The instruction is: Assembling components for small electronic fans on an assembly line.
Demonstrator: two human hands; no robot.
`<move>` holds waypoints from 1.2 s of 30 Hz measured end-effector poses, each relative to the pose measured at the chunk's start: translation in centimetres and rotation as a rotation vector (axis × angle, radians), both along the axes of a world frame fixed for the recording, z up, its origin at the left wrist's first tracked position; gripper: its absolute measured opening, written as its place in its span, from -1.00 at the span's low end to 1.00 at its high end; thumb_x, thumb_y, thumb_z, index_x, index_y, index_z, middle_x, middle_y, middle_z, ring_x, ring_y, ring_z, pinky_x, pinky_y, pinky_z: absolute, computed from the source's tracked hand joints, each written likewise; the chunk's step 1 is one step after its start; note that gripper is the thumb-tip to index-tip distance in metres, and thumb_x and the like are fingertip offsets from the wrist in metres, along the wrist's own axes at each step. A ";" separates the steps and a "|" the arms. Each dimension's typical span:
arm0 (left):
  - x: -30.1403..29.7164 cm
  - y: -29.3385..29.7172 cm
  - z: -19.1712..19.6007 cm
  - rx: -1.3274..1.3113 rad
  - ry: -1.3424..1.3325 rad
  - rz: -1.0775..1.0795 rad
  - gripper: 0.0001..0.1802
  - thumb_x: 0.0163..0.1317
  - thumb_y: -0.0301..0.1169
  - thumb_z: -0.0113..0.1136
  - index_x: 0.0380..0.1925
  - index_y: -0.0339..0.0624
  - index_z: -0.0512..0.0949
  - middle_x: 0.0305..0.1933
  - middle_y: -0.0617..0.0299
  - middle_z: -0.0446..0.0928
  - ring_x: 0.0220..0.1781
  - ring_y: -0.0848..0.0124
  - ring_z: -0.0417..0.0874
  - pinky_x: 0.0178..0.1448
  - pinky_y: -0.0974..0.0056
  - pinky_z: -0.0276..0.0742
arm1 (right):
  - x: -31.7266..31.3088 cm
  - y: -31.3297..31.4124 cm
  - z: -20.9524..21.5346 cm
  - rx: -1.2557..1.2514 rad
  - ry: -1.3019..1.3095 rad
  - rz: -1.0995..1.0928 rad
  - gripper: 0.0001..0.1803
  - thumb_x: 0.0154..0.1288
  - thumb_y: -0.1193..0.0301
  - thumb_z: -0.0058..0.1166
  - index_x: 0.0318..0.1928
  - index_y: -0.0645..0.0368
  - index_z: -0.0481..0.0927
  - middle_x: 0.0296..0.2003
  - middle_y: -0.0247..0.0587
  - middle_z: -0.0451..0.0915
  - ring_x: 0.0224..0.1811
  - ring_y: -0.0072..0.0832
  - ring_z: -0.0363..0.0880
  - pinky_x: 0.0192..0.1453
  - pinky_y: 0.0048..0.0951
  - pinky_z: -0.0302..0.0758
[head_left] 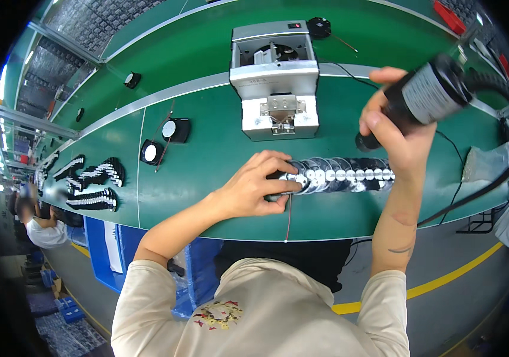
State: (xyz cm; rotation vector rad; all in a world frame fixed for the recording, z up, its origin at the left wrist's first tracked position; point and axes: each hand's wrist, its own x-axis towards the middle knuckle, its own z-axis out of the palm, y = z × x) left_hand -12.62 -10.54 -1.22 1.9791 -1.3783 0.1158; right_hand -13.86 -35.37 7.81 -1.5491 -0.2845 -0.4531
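Nearest me, the cream shirt (pixel 266 309) fills the bottom of the view, and both forearms reach over the green bench (pixel 218 229). There's my left hand (pixel 257 184), bent over the left end of a row of fans (pixel 349 174): two fingertips on the end piece, thumb at its near side, so the gap is narrow and that end is held. The rest of the row runs rightward, clear of those fingers. A red wire (pixel 289 220) drops toward the bench edge. Over on the right, my right hand (pixel 400 128) is wrapped firmly round a black corded tool (pixel 430 95), its tip beyond the row; how high, I can't tell. Farther off, two loose fans (pixel 151 152) sit to the left, then the silver machine (pixel 278 77), and past it a black round fan (pixel 319 27).
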 end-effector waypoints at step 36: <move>-0.9 -1.4 -1.9 0.002 0.010 0.110 -0.71 -0.09 -0.27 0.44 -0.36 -0.02 0.57 -0.09 0.21 0.43 0.12 0.12 0.49 0.12 0.06 0.42 | 0.3 -0.7 -1.4 -0.029 -0.201 0.216 -0.26 0.18 0.03 0.18 0.13 0.38 0.27 -0.54 -0.30 0.42 -0.58 -0.53 0.41 -0.40 -0.43 0.37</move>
